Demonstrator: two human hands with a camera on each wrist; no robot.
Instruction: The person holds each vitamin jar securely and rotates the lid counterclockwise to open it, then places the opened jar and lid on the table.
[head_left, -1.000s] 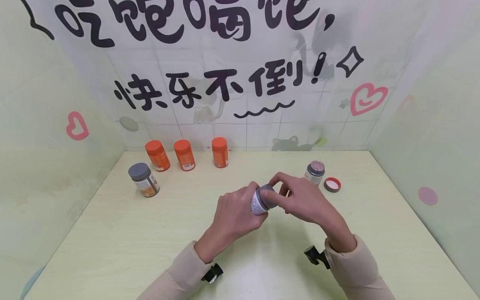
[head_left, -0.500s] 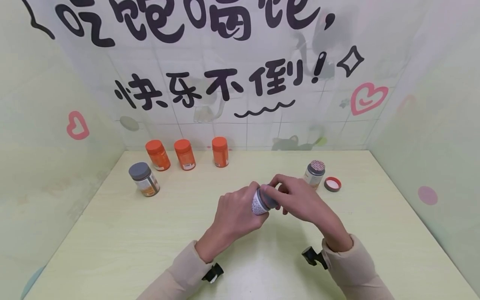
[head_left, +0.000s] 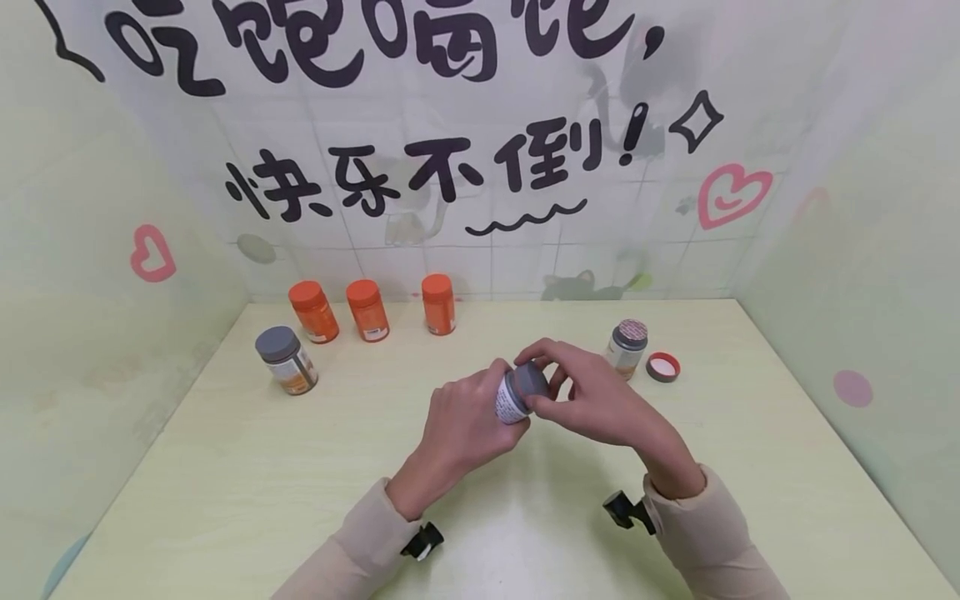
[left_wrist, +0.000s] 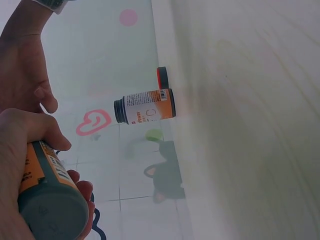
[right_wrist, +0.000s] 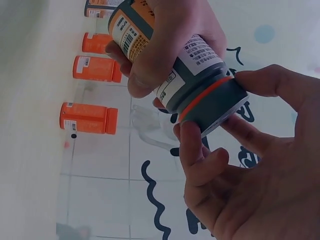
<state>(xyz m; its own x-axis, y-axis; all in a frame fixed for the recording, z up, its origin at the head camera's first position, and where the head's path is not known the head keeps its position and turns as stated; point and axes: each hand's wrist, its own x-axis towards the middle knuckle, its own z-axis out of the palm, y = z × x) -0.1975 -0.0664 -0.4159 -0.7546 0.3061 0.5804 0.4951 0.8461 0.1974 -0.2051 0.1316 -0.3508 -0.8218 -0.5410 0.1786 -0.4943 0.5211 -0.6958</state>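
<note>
A: What has just changed?

B: The right hand point(head_left: 600, 396), mostly. Half a second ago its thumb lay across the grey cap point(head_left: 529, 382); now the thumb sits at the cap's near edge, with the fingers bent round the far side, so more of the cap's top shows.

A: Has the cap come away?

B: No, it is still on the held bottle point(head_left: 510, 406). The right wrist view shows a red band at its lower rim. I take the change as a fresh grip between turns, though I can't tell whether that loosens or tightens it.

A: And the left hand point(head_left: 465, 417)?

B: Wrapped firmly round the bottle's body, just as before. The bottle is tilted, cap toward the right hand, raised over the middle of the table point(head_left: 300, 492), well in from either side edge.

A: Anything else shifted?

B: Nothing standing there. Three orange bottles point(head_left: 367, 311) line the back edge, left of its middle. A grey-capped bottle point(head_left: 287, 360) stands near the back left corner. Toward the back right corner stands an uncapped bottle point(head_left: 625, 352), a loose lid point(head_left: 663, 367) lying just beside it.

A: So the work is all at the cap?

B: So I judge: one hand steadies, the other works the cap.
</note>
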